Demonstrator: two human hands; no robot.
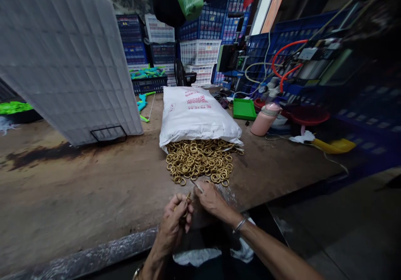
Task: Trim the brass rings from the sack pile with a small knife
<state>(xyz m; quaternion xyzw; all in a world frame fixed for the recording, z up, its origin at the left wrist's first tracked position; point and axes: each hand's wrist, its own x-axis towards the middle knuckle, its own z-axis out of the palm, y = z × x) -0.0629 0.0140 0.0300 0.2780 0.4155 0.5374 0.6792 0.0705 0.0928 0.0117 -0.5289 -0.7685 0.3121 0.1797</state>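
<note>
Gold-coloured rings (200, 161) spill in a heap from the open end of a white sack (197, 113) with red print, which lies on the brown table (125, 188). Just in front of the heap, my left hand (178, 213) is closed around a gold ring, held between thumb and fingers. Close by on its right, my right hand (209, 196) grips a small thin tool (196, 185) whose tip points at the near edge of the rings. The two hands are a small gap apart.
A grey-white padded panel (72, 63) stands at the left. Behind the sack are stacked crates (200, 51). A pink bottle (265, 119), a green tray (244, 109) and a yellow scoop (336, 145) lie to the right. The table's front edge (103, 250) is plastic-wrapped.
</note>
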